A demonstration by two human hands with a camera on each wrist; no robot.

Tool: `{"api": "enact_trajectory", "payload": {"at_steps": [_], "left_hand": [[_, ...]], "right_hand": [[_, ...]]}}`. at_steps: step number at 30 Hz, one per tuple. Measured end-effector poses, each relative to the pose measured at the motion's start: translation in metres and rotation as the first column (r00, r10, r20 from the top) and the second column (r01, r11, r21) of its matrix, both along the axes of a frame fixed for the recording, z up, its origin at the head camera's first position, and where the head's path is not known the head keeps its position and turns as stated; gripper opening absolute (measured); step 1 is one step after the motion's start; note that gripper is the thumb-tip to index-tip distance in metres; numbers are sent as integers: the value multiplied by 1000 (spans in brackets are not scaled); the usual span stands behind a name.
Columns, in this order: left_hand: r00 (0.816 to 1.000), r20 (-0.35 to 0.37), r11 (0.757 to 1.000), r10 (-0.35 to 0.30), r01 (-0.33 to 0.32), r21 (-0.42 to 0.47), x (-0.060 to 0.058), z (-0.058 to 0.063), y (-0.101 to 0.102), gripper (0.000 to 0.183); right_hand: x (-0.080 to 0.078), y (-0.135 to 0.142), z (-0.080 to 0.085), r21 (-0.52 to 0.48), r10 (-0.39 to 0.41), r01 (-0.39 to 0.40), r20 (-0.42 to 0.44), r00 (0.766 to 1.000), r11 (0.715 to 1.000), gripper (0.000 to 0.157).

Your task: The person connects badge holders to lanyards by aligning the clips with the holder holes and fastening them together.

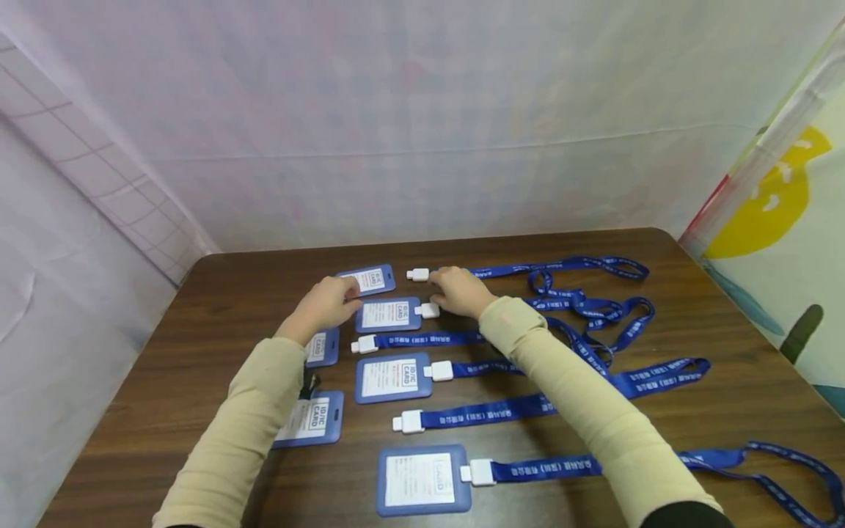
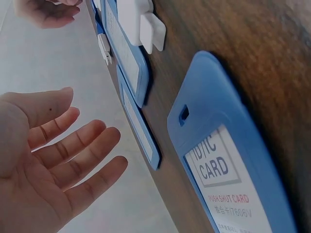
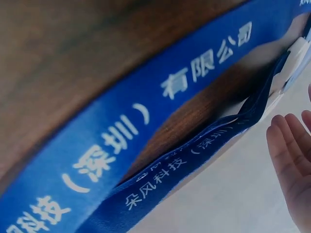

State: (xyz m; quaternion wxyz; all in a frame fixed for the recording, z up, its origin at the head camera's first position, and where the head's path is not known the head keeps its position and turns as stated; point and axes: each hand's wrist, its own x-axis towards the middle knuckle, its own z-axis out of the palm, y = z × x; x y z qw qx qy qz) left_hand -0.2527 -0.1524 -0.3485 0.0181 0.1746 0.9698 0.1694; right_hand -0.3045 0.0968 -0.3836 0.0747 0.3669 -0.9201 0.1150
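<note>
My left hand (image 1: 323,304) hovers beside two blue badge holders, with its fingers spread and nothing in them in the left wrist view. The farthest badge holder (image 1: 375,279) lies apart from a white lanyard clip (image 1: 418,274). Just nearer, another badge holder (image 1: 388,314) is joined to the white clip (image 1: 429,311) of a blue lanyard. My right hand (image 1: 460,291) is over the lanyards near these two clips. In the right wrist view its extended fingers (image 3: 289,145) show no grip on anything, beside a blue lanyard strap (image 3: 180,82).
A middle badge holder (image 1: 394,378) and a front one (image 1: 422,480) are clipped to lanyards. Two more holders, one upper (image 1: 322,347) and one lower (image 1: 310,418), lie partly behind my left arm. Loose clips (image 1: 365,344) lie among them. Straps run right across the brown table (image 1: 218,315).
</note>
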Motion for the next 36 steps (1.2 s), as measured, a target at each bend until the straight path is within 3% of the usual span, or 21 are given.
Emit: {"api": "enact_trajectory", "payload": {"at_steps": [14,26,31,36], "left_hand": [[1000,-24,1000,9,-9,12,4,2,-4,17],[999,-39,1000,10,-10,2,5,0,-7,19],[1000,-29,1000,9,-9,6,5,0,-5,20],[999,-39,1000,16,-16,-7,3,-1,-4,23]], "right_hand": [[-23,-10,9,32,-91,91,-8,996,995,16],[-38,-24,11,85,-222,213,127,967,973,14],[-41,-22,8,130,-233,214,158,960,968,21],[-45,-26,-2,139,-249,231,136,959,963,20]]}}
